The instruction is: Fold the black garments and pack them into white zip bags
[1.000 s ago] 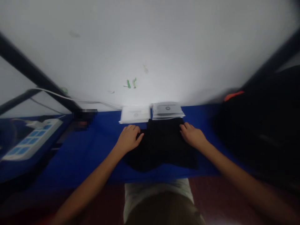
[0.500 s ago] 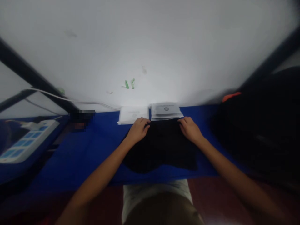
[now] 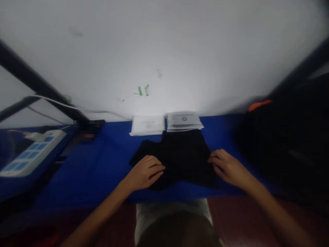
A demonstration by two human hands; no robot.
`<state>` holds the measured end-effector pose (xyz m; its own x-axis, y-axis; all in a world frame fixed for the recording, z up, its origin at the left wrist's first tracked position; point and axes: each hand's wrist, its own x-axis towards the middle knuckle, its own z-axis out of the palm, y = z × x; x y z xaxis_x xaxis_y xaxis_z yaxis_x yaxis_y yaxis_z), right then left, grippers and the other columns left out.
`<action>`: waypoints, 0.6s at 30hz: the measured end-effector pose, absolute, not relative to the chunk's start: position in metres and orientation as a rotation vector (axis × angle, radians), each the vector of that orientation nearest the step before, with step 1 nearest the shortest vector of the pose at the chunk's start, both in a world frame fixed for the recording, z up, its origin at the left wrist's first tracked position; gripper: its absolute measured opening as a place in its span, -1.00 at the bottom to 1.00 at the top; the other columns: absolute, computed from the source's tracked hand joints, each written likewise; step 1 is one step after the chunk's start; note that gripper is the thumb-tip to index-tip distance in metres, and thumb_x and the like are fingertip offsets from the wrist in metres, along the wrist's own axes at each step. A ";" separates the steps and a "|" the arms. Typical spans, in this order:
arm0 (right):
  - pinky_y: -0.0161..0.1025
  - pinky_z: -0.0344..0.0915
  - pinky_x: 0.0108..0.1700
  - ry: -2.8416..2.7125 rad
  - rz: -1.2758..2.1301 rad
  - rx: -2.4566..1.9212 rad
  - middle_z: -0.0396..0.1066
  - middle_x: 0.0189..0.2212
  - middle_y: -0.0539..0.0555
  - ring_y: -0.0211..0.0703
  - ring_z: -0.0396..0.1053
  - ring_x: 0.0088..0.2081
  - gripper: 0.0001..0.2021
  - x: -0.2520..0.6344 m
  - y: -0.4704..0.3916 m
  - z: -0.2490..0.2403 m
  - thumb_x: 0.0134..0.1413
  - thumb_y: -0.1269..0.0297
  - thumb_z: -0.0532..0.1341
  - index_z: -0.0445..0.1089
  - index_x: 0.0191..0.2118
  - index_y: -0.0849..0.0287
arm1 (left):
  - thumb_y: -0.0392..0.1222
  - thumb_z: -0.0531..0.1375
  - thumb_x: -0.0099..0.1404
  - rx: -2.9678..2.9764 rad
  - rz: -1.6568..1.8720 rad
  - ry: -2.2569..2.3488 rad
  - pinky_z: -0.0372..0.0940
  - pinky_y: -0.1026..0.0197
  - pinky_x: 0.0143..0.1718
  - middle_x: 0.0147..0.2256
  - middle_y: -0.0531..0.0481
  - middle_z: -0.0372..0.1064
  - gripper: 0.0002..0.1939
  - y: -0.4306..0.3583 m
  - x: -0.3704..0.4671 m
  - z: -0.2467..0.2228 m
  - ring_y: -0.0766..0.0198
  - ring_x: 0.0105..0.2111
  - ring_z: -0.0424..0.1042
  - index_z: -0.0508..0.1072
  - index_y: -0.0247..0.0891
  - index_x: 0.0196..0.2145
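Observation:
A black garment, its exact kind unclear, lies spread on the blue surface in front of me. A narrower flap juts out on its left side. My left hand rests over the lower left part of the garment, fingers stretched towards its middle. At the right edge, the fingertips of my right hand touch the cloth, with gaps between the loosely bent fingers. Just behind the garment are two flat white packets: a left packet and a right stack of packets with a dark round mark.
A power strip with blue sockets sits at the left, and a white cable runs along the wall. A dark object is near the left frame post. To the right rises a large dark heap with an orange bit.
Both hands have come from the garment's far edge towards me, the left to its lower left and the right to its right side. The garment's left flap is now uncovered.

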<state>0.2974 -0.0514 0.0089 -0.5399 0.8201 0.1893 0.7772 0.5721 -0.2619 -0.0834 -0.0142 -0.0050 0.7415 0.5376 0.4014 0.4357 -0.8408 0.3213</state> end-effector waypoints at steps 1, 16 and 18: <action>-0.08 0.31 -0.14 -2.519 0.220 -1.309 0.31 -0.16 0.20 -0.01 0.31 -0.17 -0.78 0.296 -0.051 0.010 0.16 0.44 0.09 0.40 -0.12 0.16 | -0.25 0.15 0.35 2.703 0.819 0.903 0.29 0.12 -0.12 -0.23 -0.06 0.44 -0.83 -0.015 -0.090 -0.007 0.21 -0.19 0.40 0.46 -0.20 -0.11; -0.11 0.28 -0.14 -2.177 0.385 -1.233 0.37 -0.31 0.13 -0.06 0.33 -0.23 -0.85 0.246 -0.028 0.026 0.27 0.25 0.11 0.38 -0.28 0.15 | -0.07 0.13 0.31 2.050 1.053 1.787 0.27 0.28 -0.41 -0.47 0.15 0.25 -0.76 -0.014 -0.124 -0.004 0.35 -0.51 0.33 0.34 -0.18 -0.09; -0.16 0.29 -0.22 -2.030 0.598 -1.249 0.37 -0.38 0.09 -0.12 0.33 -0.31 -0.78 0.224 -0.027 0.030 0.26 0.17 0.12 0.36 -0.36 0.15 | -0.12 0.17 0.31 2.070 1.289 1.667 0.28 0.30 -0.39 -0.43 0.13 0.28 -0.82 -0.013 -0.104 0.006 0.36 -0.47 0.35 0.37 -0.19 -0.15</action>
<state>0.2242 -0.0268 0.0300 -0.3166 0.8989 0.3028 0.5912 0.4366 -0.6781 -0.1040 -0.0132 0.0057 -0.0087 0.8656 0.5007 0.7023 -0.3511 0.6193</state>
